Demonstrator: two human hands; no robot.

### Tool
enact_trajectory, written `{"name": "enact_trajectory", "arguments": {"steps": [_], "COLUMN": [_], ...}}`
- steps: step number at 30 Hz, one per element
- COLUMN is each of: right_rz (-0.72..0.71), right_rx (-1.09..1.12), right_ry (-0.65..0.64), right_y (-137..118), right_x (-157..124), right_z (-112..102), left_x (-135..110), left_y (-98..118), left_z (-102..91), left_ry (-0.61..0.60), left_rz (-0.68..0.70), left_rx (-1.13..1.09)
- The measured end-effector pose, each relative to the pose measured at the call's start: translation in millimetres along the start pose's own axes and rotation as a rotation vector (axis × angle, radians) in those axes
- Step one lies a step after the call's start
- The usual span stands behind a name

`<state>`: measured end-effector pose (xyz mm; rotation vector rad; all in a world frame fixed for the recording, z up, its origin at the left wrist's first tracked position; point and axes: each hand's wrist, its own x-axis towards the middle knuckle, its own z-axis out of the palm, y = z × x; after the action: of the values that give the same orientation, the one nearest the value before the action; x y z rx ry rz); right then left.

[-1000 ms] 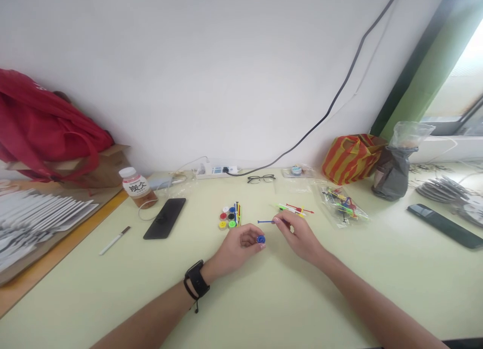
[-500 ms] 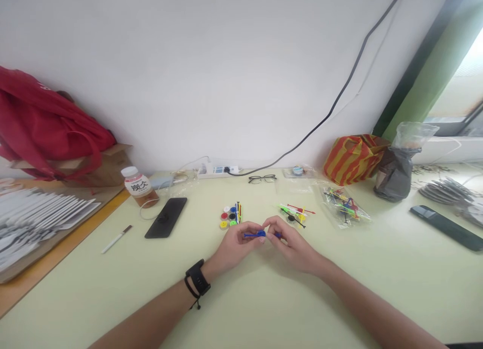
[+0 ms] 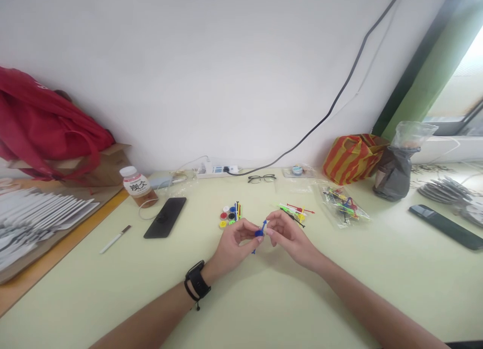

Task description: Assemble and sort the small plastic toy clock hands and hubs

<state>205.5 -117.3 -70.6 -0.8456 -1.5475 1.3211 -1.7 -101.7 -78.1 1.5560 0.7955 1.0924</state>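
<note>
My left hand (image 3: 234,244) pinches a blue plastic arrow spinner (image 3: 258,233) by its round base, between thumb and fingers. The spinner's arrow slants across the base, its head pointing up and away from me and its tail sticking out below. Just right of the arrowhead, my right hand (image 3: 292,239) has its fingers half bent and apart, with nothing seen in them. Whether a fingertip touches the arrow is hard to tell. Beyond the left hand sit several coloured round bases (image 3: 224,215) beside upright-lying arrows (image 3: 237,211). Past the right hand lies a loose group of coloured arrows (image 3: 301,209).
A clear bag of coloured parts (image 3: 345,204) lies at right. Black phone (image 3: 165,218), pen (image 3: 115,239) and drink bottle (image 3: 138,187) are at left. Glasses (image 3: 261,178) and a power strip (image 3: 218,172) lie by the wall. A dark phone (image 3: 446,227) is far right.
The blue arrow has turned from lying sideways to slanting upward. My right fingers have let go of it and spread, while my left hand keeps its pinch.
</note>
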Motion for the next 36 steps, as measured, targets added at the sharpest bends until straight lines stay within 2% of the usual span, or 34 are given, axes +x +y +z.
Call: {"name": "enact_trajectory", "arguments": {"steps": [3,6,10,13,19,25,30,36], "right_rz": [0.106,0.173,0.144,0.107,0.070,0.075,0.059,0.080], "right_rx": [0.062,0.111,0.091,0.079,0.015,-0.005,0.009,-0.019], "right_ry": [-0.132,-0.228,-0.089,0.007,0.034,0.039,0.031,0.077], "right_y": [0.5,1.3,-1.8,-7.0,-12.2,-11.6,-9.7,-11.5], "right_x": [0.0,-0.5,1.0,2.3,2.4,2.4,2.6,3.8], "right_z": [3.4,4.0,-3.5,-10.1,-10.8,-9.3,-11.2,-14.9], "left_x": [1.0,1.4,-0.4,-3.2,-5.7,-3.2,-4.0,-4.2], "left_y": [0.8,2.6,4.7,3.9,4.5,5.4,11.4,14.9], "left_z": [0.1,-0.3,0.2,-0.1,-3.4,-2.4,0.2,2.6], "left_ry": [0.102,0.123,0.086,0.033,-0.009,-0.051,-0.052,-0.202], "left_rz": [0.061,0.093,0.119,0.173,0.333,0.267,0.285,0.132], "left_rx": [-0.042,-0.033,0.077,0.238,0.511,0.432,0.434,0.159]}}
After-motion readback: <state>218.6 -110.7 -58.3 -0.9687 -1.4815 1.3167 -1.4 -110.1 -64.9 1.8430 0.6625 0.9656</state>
